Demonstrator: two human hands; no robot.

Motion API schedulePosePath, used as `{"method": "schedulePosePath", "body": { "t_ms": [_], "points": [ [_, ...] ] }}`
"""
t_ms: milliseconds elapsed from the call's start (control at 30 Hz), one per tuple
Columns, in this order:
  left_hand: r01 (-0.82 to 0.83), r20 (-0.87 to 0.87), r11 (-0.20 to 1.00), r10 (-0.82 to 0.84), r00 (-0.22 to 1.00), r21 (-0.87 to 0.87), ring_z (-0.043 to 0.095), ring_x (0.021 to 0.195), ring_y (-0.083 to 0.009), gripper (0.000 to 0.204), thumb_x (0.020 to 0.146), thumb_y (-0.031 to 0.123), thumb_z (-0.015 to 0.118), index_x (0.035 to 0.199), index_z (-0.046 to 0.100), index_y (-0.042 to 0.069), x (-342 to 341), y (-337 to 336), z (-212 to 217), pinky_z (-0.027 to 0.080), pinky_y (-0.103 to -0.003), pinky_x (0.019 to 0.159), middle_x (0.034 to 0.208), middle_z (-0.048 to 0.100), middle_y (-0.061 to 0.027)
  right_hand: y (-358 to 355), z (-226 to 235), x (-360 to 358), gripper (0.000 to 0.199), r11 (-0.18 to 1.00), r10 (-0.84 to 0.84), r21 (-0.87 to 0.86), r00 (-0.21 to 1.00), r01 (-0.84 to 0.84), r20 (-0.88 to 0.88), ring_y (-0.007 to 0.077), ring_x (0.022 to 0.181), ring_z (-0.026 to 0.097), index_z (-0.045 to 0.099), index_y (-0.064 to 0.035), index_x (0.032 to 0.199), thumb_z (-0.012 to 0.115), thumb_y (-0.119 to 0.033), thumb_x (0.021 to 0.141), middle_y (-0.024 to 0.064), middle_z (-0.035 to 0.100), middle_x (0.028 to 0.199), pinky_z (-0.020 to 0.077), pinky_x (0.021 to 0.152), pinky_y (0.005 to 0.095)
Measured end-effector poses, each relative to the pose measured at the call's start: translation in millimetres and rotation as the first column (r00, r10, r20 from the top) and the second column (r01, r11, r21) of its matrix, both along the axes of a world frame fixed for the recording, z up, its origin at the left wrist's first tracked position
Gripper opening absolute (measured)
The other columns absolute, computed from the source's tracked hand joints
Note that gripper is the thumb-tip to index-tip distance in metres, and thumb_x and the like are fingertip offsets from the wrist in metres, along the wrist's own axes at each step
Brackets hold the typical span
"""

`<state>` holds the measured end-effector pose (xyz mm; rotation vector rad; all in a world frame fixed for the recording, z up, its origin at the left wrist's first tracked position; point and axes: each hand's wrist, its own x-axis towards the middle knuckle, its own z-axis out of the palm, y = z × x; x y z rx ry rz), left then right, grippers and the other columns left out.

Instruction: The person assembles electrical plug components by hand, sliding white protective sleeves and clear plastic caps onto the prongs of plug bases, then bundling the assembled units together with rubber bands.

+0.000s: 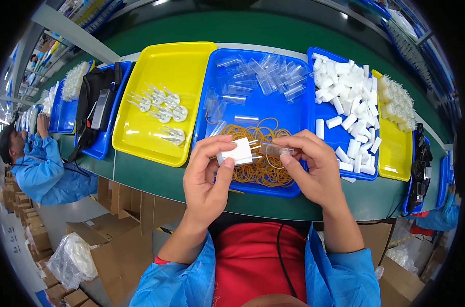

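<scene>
In my left hand point(209, 176), fingers closed, is a white plug adapter point(236, 152) with its metal pins pointing right. My right hand point(314, 166) pinches a clear plastic sleeve point(276, 150) just beside the pin tips; whether they touch I cannot tell. A thin loop, perhaps a rubber band, hangs by the right fingers. Both hands are over a heap of tan rubber bands point(266, 174) in a blue tray point(289, 192). More clear sleeves point(266, 74) lie toward the tray's far side.
Left of it, a yellow tray point(155, 56) carries several plugs with pins point(163, 113). On the right are white blocks point(345, 87) in another blue tray, then a yellow tray with bundled white parts point(396, 102). A co-worker point(48, 163) in blue works at far left; cartons point(120, 250) stand below.
</scene>
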<state>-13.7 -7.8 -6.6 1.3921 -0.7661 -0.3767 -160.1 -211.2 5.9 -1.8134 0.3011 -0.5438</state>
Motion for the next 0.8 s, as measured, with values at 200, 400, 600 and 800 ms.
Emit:
{"method": "schedulePosePath", "body": {
  "t_ms": [200, 400, 600, 800],
  "points": [
    [0.028, 0.029, 1.000, -0.029, 0.999, 0.009, 0.066, 0.123, -0.0168, 0.025, 0.111, -0.003, 0.063, 0.136, 0.067, -0.002, -2, -1, -1, 0.058, -0.029, 0.097, 0.145, 0.060, -0.0167, 2, -2, -2, 0.028, 0.998, 0.026, 0.049, 1.000, -0.026, -0.006, 0.0100, 0.081, 0.062, 0.079, -0.0006, 0.130, 0.073, 0.002, 0.103, 0.0053, 0.068, 0.102, 0.0488, 0.071, 0.0251],
    [0.061, -0.018, 0.998, -0.060, 0.998, 0.019, 0.066, 0.124, -0.0176, 0.025, 0.112, -0.002, 0.062, 0.136, 0.066, -0.002, -4, 1, 1, 0.058, -0.028, 0.098, 0.145, 0.060, -0.0166, 1, 0, -3, 0.027, 0.996, 0.067, 0.066, 0.998, -0.066, -0.015, 0.0094, 0.081, 0.062, 0.079, -0.0005, 0.129, 0.073, 0.001, 0.103, 0.0053, 0.069, 0.102, 0.0492, 0.072, 0.0245],
    [0.078, -0.042, 0.996, -0.076, 0.996, 0.036, 0.067, 0.126, -0.0196, 0.024, 0.112, 0.000, 0.064, 0.136, 0.067, -0.002, -7, -2, 4, 0.060, -0.030, 0.100, 0.145, 0.059, -0.0161, 5, 8, -4, 0.026, 0.989, 0.100, 0.123, 0.989, -0.087, -0.105, 0.0092, 0.089, 0.060, 0.078, 0.0013, 0.128, 0.072, 0.002, 0.103, 0.0039, 0.067, 0.104, 0.0466, 0.077, 0.0252],
    [0.048, -0.094, 0.998, -0.044, 0.995, 0.035, 0.063, 0.130, -0.0208, 0.024, 0.110, 0.000, 0.066, 0.133, 0.067, 0.000, -10, -3, 7, 0.051, -0.032, 0.109, 0.144, 0.062, -0.0158, 5, 7, -3, 0.026, 0.993, 0.088, 0.088, 0.992, -0.079, -0.095, 0.0072, 0.078, 0.059, 0.080, -0.0004, 0.126, 0.074, 0.002, 0.101, 0.0032, 0.070, 0.097, 0.0482, 0.070, 0.0240]
  ]
}}
